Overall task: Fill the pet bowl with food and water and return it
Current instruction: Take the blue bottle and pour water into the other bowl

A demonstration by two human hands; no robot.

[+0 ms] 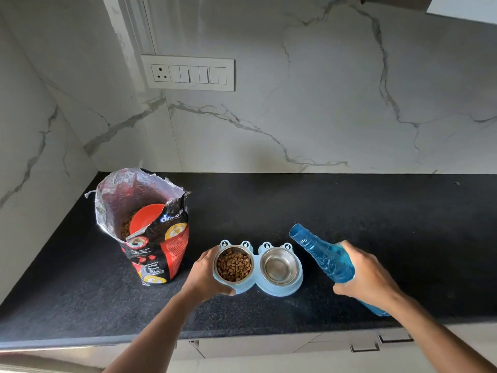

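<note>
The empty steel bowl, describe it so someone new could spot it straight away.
On the black counter, find the pale blue double feeder near the front edge. The empty steel bowl is its right-hand cup, beside the blue bottle; its neighbour is full of brown kibble.

Pale blue pet bowl (282, 290), translucent blue bottle (326, 258), speckled black counter (349, 211), possibly granite.

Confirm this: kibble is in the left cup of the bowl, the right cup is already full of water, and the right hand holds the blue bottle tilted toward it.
One thing is wrong. The head view shows the right cup dry, bare steel. The rest stands: kibble fills the left cup, and the right hand holds the blue bottle tilted toward the bowl.
</note>
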